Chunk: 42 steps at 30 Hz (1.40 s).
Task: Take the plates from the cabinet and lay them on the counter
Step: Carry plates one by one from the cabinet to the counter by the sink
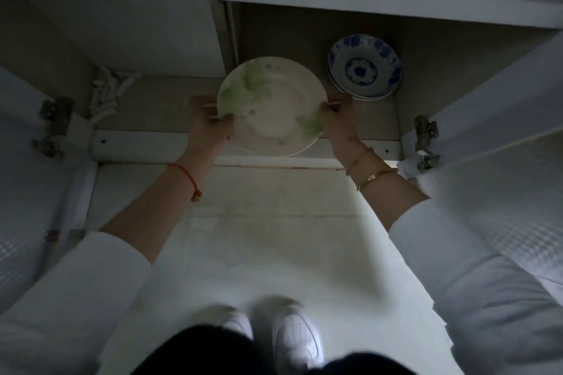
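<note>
Held level at the cabinet (158, 143) mouth: green-patterned plate (271, 106) clasped at opposite rims between left hand (210, 122) and right hand (339, 119), blue-patterned plates (364, 67) stacked behind, nearer the right.

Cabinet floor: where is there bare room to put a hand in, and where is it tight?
Bare cabinet floor lies between the white bundle at left and the green-patterned plate held by both hands. The right corner is crowded: the blue-and-white dishes sit beside the right hand.
</note>
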Available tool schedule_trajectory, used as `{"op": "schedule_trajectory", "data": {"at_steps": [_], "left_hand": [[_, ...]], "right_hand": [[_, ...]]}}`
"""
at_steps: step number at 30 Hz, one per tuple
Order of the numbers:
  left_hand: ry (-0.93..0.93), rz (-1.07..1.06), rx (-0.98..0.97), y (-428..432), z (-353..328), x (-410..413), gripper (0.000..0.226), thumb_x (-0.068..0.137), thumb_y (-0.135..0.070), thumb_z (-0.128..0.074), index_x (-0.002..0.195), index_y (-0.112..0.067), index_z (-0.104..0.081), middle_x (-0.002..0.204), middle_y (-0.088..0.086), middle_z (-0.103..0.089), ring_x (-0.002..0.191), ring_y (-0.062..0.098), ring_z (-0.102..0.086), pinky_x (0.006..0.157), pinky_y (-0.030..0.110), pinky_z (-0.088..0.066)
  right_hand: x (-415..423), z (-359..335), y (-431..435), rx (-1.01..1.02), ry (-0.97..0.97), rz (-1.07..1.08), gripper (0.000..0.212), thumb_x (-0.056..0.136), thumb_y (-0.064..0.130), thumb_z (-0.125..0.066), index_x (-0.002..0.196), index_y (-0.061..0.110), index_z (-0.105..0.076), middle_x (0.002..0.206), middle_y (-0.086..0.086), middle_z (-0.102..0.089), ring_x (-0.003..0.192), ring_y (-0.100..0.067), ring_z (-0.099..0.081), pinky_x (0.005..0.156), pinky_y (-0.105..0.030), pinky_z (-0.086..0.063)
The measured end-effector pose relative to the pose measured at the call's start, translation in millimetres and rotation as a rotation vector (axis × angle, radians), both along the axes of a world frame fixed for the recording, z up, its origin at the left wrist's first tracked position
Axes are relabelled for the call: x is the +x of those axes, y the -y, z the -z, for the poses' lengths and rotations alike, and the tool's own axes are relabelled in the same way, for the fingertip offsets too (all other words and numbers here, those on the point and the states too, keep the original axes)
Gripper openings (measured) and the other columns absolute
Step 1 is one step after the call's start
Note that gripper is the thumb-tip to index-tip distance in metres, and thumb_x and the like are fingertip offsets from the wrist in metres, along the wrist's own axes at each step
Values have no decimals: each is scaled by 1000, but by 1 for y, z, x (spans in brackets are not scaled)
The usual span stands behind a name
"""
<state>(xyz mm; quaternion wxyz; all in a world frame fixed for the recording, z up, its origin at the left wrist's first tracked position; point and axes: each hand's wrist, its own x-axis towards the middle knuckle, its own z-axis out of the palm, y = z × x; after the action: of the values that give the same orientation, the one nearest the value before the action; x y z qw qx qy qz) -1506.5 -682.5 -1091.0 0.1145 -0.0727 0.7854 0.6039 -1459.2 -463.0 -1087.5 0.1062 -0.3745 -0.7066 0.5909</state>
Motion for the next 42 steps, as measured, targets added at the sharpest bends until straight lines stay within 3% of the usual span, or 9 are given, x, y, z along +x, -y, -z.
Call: {"op": "schedule_trajectory", "data": {"at_steps": [5, 9, 14, 18, 21, 28, 34, 38, 42], "left_hand": [[95, -19, -72, 22, -63, 50, 40, 90, -2, -64, 125, -3, -44, 112, 11, -57, 85, 21, -62, 60, 25, -52], [130, -23, -134, 41, -123, 97, 40, 88, -2, -66, 123, -4, -47, 110, 10, -59, 77, 16, -61, 59, 24, -51], [146, -47, -162, 59, -207, 140, 40, 86, 4, -65, 122, 2, -48, 111, 18, -61, 87, 26, -58, 73, 38, -49], [144, -46, -124, 72, -283, 166, 35, 87, 0, -66, 119, -5, -51, 108, 7, -60, 89, 21, -58, 75, 36, -50], [141, -36, -117, 80, -344, 187, 34, 87, -5, -66, 116, -15, -52, 104, -8, -62, 85, 8, -59, 68, 10, -46], [63, -21, -10, 89, -497, 221, 41, 90, -2, -65, 111, -35, -51, 106, -8, -63, 86, 12, -62, 69, 10, -49], [6, 19, 62, 89, -628, 235, 39, 79, -30, -69, 104, -56, -53, 102, -25, -68, 86, -4, -66, 71, 13, -51], [-69, 98, 108, 82, -696, 239, 41, 82, -21, -70, 108, -49, -54, 107, -14, -68, 89, -2, -65, 75, 15, -52], [-97, 235, 146, 66, -751, 242, 39, 86, -11, -70, 111, -36, -54, 109, -6, -68, 89, 0, -66, 73, 14, -51]], "right_hand": [[51, -64, 20, 5, 91, -42, 18, 89, -4, -46, 98, 11, -44, 79, 1, -50, 88, -20, -51, 78, -32, -46], [93, -119, 35, -37, 182, -90, 20, 89, 3, -51, 107, 12, -53, 97, -6, -58, 92, -23, -57, 85, -40, -52], [135, -199, 57, -51, 208, -95, 23, 88, 8, -51, 108, 17, -55, 92, 0, -61, 79, -15, -57, 64, -18, -45], [163, -274, 72, -70, 211, -69, 22, 88, 5, -51, 109, 10, -55, 90, 0, -60, 83, -19, -57, 71, -29, -45], [184, -339, 83, -92, 206, -22, 19, 88, 6, -51, 105, 14, -54, 83, 3, -58, 80, -20, -57, 68, -28, -47], [226, -510, 96, -199, 124, 4, 19, 91, 6, -47, 99, 21, -52, 86, -17, -58, 84, -50, -63, 70, -59, -58], [253, -642, 97, -151, -2, 81, 27, 90, 1, -46, 91, 27, -54, 76, 10, -57, 57, -5, -58, 49, -21, -48], [276, -710, 92, -139, -63, 136, 22, 90, 2, -47, 92, 23, -54, 70, 18, -56, 59, -3, -55, 55, -22, -47], [307, -759, 85, -138, -146, 258, 12, 92, -1, -48, 93, 10, -51, 88, 0, -54, 76, -16, -52, 66, -31, -45]]}}
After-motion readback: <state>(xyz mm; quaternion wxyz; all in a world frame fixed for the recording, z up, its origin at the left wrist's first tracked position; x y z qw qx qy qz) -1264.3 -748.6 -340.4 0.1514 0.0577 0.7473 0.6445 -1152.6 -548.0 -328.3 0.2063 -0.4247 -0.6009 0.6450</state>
